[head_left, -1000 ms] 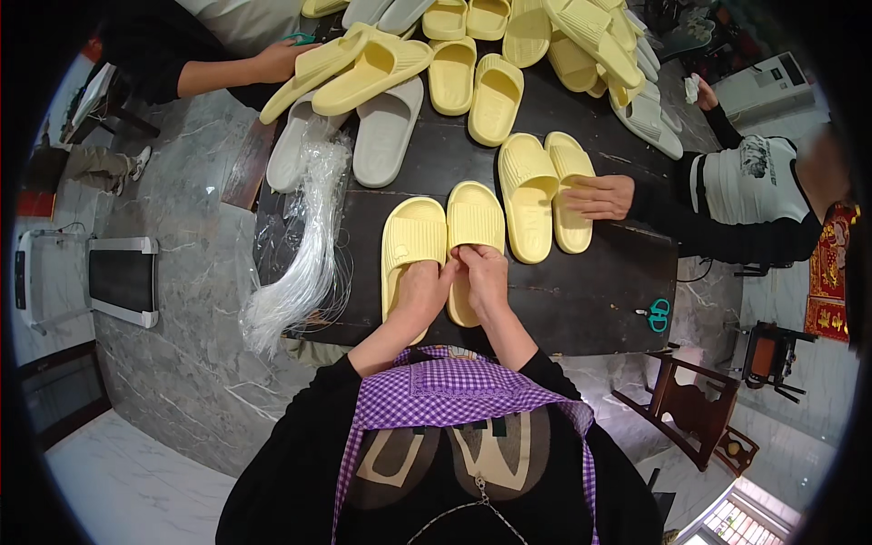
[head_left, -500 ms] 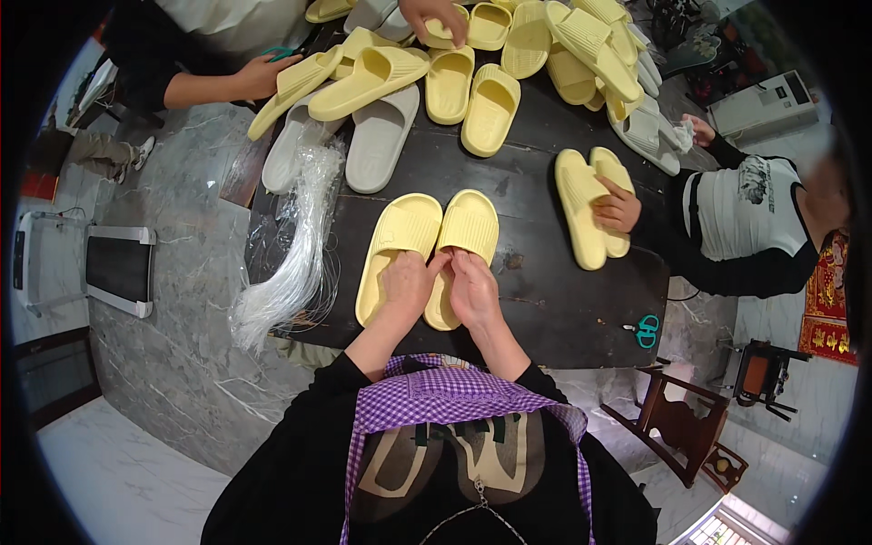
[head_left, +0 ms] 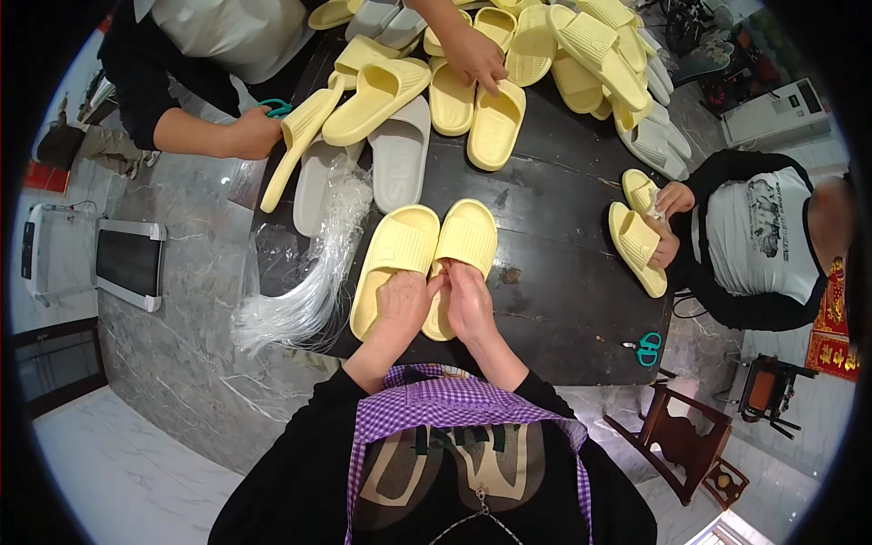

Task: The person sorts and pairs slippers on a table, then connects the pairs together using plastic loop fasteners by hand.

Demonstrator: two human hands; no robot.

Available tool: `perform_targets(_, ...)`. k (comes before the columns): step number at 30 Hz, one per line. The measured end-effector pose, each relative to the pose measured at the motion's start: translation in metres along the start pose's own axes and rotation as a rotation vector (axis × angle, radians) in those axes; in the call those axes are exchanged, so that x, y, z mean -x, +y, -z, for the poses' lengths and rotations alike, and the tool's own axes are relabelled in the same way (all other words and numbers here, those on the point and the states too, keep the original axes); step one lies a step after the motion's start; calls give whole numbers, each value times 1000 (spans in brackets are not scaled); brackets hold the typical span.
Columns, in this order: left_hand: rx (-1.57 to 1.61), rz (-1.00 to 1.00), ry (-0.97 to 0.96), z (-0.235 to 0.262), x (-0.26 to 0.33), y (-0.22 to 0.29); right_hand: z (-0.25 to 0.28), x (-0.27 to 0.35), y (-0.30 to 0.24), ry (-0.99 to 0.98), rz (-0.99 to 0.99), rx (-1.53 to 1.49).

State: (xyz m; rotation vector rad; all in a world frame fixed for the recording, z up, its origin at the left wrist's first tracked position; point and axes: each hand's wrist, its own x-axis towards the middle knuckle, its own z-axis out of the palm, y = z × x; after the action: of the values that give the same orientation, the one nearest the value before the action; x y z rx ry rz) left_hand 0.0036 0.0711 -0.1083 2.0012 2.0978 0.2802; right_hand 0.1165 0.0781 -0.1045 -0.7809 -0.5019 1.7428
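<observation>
Seen from the head camera, the left hand [head_left: 402, 304] and right hand [head_left: 468, 304] are curling closed over the heels of two yellow slippers [head_left: 427, 263] lying near the dark tabletop's [head_left: 563, 272] near edge, where a nudge could be tipping them off.

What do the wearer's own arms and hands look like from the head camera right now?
Both forearms are bare, with black sleeves pushed up near the elbows. The left hand and right hand wear no gloves; no rings or markings are discernible. A purple checked apron bib sits between the sleeves.

Pale yellow slippers [head_left: 427, 259], dark table [head_left: 554, 282], purple checked apron [head_left: 454, 409].
</observation>
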Motion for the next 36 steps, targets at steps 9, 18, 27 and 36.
perform_targets(9, -12, 4, -2, -4, -1, 0, 0, 19, -4, -57, 28, 657)
perform_targets(18, 2, 5, 17, 1, -6, 6, 1, 23, -52, -9, 584, 1354)
perform_targets(27, 83, 19, 63, -5, -5, 4, 43, -79, -96, -164, 288, 1426)
perform_targets(36, 219, -97, -70, 7, 7, -20, 46, -65, -86, -303, -364, 1239)
